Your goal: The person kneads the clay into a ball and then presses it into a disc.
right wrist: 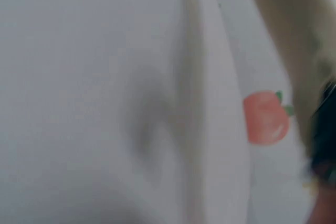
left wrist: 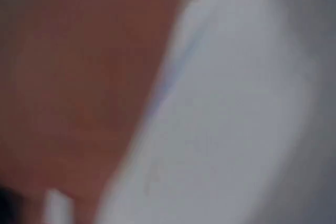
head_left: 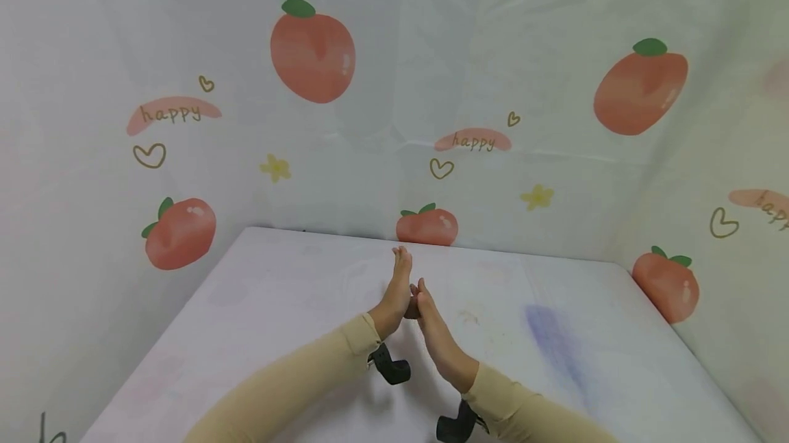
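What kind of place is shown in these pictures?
Probably a small staged recording corner, not a lived-in room. A white table is closed in by a cloth backdrop printed with peaches and "happy", and the person wears a black wrist strap below each sleeve.

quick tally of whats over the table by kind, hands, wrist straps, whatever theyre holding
hands: 2, left hand and right hand, fingers straight, palms facing
small brown thing pressed between the palms: 1, too hidden to name
black wrist straps: 2
white table: 1
total: 6
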`<state>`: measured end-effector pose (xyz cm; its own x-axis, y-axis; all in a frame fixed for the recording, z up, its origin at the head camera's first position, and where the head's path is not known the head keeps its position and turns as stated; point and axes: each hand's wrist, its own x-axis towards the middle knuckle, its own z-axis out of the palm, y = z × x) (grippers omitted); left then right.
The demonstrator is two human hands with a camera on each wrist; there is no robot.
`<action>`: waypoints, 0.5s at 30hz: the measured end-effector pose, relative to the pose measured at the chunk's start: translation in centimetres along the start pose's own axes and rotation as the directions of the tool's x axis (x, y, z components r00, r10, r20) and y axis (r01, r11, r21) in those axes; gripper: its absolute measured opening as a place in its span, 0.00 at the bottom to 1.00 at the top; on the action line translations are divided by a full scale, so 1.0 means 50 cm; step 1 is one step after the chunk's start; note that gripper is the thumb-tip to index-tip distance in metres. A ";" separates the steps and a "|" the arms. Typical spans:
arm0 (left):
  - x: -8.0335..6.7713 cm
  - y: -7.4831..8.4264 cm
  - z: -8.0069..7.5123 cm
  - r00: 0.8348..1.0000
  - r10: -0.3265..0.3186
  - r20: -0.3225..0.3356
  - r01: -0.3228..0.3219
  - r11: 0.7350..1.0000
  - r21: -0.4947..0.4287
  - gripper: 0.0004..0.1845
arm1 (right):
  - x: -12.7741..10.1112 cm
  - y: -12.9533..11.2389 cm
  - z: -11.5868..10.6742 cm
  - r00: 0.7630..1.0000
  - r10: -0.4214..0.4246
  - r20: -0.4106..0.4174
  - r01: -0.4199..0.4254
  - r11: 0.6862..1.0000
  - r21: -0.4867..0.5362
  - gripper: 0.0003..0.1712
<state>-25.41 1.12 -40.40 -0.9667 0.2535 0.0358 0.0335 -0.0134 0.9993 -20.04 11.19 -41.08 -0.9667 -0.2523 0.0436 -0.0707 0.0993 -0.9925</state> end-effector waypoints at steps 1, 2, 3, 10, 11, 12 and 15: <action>0.002 -0.008 0.000 1.000 -0.015 -0.005 0.015 1.000 0.012 0.38 | -0.001 -0.007 0.000 1.000 -0.012 0.005 0.012 1.000 0.008 0.36; 0.001 -0.016 0.001 1.000 -0.027 -0.004 0.027 0.999 0.019 0.39 | 0.001 -0.013 -0.002 1.000 -0.022 -0.002 0.022 1.000 0.015 0.36; -0.001 -0.023 0.003 0.999 -0.041 -0.002 0.041 0.999 0.023 0.40 | 0.005 -0.021 -0.005 0.999 -0.038 -0.014 0.039 0.999 0.026 0.36; -0.032 -0.041 0.041 0.994 -0.093 0.058 0.096 0.995 -0.039 0.41 | 0.066 -0.054 -0.051 0.989 -0.035 -0.141 0.043 0.998 0.056 0.36; -0.038 -0.040 0.045 0.994 -0.079 0.082 0.083 0.995 -0.052 0.39 | 0.074 -0.053 -0.057 0.988 -0.027 -0.152 0.034 0.998 0.047 0.36; -0.045 -0.037 0.050 0.992 -0.059 0.107 0.067 0.995 -0.070 0.37 | 0.081 -0.050 -0.064 0.986 -0.020 -0.163 0.027 0.999 0.041 0.35; -0.063 -0.021 0.058 0.987 0.010 0.162 0.010 0.992 -0.127 0.34 | 0.091 -0.033 -0.075 0.985 0.007 -0.172 -0.002 1.000 0.029 0.35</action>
<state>-21.68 3.13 -41.55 -0.9123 0.4069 0.0464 -0.0091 -0.1335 0.9910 -25.25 13.50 -38.83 -0.9951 -0.0820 0.0555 -0.0614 0.0715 -0.9956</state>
